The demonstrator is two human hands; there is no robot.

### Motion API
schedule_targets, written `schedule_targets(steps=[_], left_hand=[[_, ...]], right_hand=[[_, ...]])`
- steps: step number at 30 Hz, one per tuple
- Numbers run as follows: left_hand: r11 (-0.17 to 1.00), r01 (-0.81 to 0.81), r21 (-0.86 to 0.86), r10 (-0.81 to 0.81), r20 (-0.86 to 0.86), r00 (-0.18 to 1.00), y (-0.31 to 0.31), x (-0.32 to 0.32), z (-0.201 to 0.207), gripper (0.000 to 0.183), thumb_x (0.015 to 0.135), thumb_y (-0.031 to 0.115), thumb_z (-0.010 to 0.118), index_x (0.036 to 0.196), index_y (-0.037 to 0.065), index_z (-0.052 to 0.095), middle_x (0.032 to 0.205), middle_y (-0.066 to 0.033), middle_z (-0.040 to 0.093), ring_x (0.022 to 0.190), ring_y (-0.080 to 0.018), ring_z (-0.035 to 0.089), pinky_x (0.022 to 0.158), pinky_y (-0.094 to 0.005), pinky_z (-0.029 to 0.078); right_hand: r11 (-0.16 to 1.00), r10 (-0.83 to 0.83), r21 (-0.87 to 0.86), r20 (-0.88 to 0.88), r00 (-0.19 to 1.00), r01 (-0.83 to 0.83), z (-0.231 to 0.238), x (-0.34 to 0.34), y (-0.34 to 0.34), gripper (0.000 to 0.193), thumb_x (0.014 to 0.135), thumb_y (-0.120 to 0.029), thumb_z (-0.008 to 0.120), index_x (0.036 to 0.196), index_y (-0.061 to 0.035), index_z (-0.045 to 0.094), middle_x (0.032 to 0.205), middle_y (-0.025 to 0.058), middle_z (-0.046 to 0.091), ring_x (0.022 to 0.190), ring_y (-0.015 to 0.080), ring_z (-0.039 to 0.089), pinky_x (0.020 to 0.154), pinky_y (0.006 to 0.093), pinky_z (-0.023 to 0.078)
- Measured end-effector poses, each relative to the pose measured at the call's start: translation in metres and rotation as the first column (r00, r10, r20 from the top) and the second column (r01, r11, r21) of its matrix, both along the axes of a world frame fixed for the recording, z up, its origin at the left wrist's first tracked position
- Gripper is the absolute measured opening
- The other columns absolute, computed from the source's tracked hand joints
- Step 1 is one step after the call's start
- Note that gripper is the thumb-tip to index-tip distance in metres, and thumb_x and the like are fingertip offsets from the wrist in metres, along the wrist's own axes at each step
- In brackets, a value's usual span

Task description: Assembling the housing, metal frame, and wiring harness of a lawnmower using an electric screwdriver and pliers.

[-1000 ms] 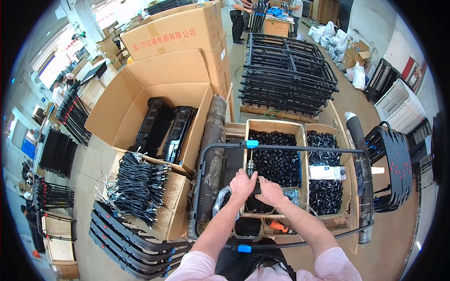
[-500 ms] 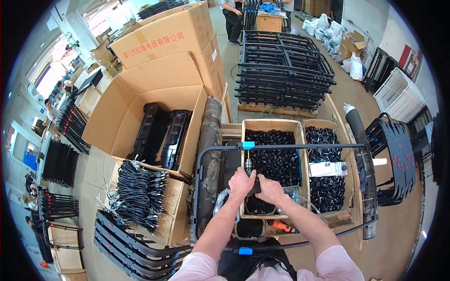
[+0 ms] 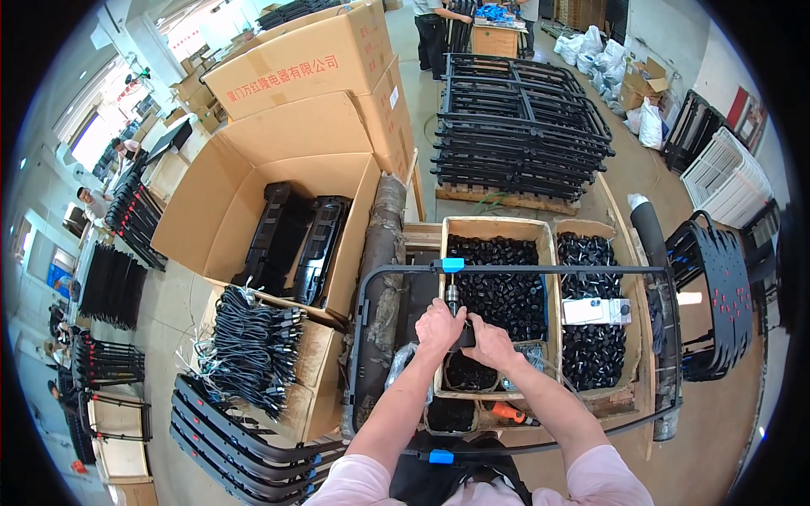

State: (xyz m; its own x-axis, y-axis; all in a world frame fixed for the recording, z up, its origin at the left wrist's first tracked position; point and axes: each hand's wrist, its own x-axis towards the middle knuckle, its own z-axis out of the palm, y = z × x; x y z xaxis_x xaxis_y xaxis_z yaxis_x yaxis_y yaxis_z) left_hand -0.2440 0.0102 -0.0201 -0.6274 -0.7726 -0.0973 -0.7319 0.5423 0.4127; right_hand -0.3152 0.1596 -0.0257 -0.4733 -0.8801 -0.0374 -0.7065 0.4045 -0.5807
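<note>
Gripping a dark power drill with a silver metal chuck [image 3: 453, 297] over the left side of a tan open box [image 3: 496, 226], with left hand [image 3: 437, 327] and right hand [image 3: 492, 345] fingers clamped around it, pointing long-ways, straight away from the body, at a blue plastic block [image 3: 453, 266], nearer the left. Can't tell if touching. Counting one drill, one black rectangular frame [image 3: 582, 270], two blue blocks on it, one orange-handled tool [image 3: 509, 412].
</note>
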Motion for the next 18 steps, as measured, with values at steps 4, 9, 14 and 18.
schedule_targets(steps=[4,9,14,18], left_hand=[[0.996,0.016,-0.092,-0.015,0.012,1.000,-0.003,-0.002,-0.007,0.061,0.087,0.060,0.074,0.101,0.002,0.063,0.093,-0.0192,0.075,0.081,-0.0354,0.078,0.070,-0.0465,0.063],[1.000,-0.018,0.017,0.018,-0.003,1.000,-0.002,-0.009,0.002,0.062,0.087,0.058,0.074,0.102,-0.001,0.064,0.096,-0.0237,0.075,0.089,-0.0411,0.076,0.080,-0.0505,0.062],[0.999,-0.023,0.037,0.023,-0.010,1.000,-0.007,-0.009,0.003,0.062,0.087,0.058,0.074,0.103,-0.001,0.064,0.098,-0.0245,0.075,0.090,-0.0410,0.076,0.081,-0.0499,0.061],[0.995,-0.009,0.095,0.009,-0.002,1.000,-0.011,-0.005,0.002,0.062,0.088,0.057,0.073,0.104,-0.001,0.064,0.098,-0.0251,0.075,0.091,-0.0410,0.076,0.081,-0.0499,0.061]], right_hand=[[1.000,0.006,0.011,-0.014,1.000,-0.006,0.001,-0.002,-0.003,0.087,0.073,-0.024,0.090,0.142,0.0010,0.044,0.105,0.0255,0.073,0.101,0.0417,0.072,0.088,0.0483,0.058],[1.000,0.005,-0.017,-0.010,1.000,-0.005,-0.001,-0.008,-0.002,0.090,0.074,-0.025,0.090,0.145,0.0012,0.041,0.103,0.0270,0.073,0.098,0.0426,0.073,0.087,0.0489,0.058],[1.000,0.024,0.006,-0.010,1.000,-0.024,0.004,-0.006,-0.009,0.074,0.074,-0.020,0.087,0.136,-0.0029,0.050,0.110,0.0213,0.069,0.104,0.0413,0.070,0.087,0.0492,0.058],[0.987,0.075,-0.135,-0.110,0.991,-0.090,0.011,0.002,-0.012,0.056,0.075,-0.014,0.083,0.124,-0.0049,0.057,0.122,0.0148,0.059,0.109,0.0398,0.066,0.087,0.0488,0.058]])
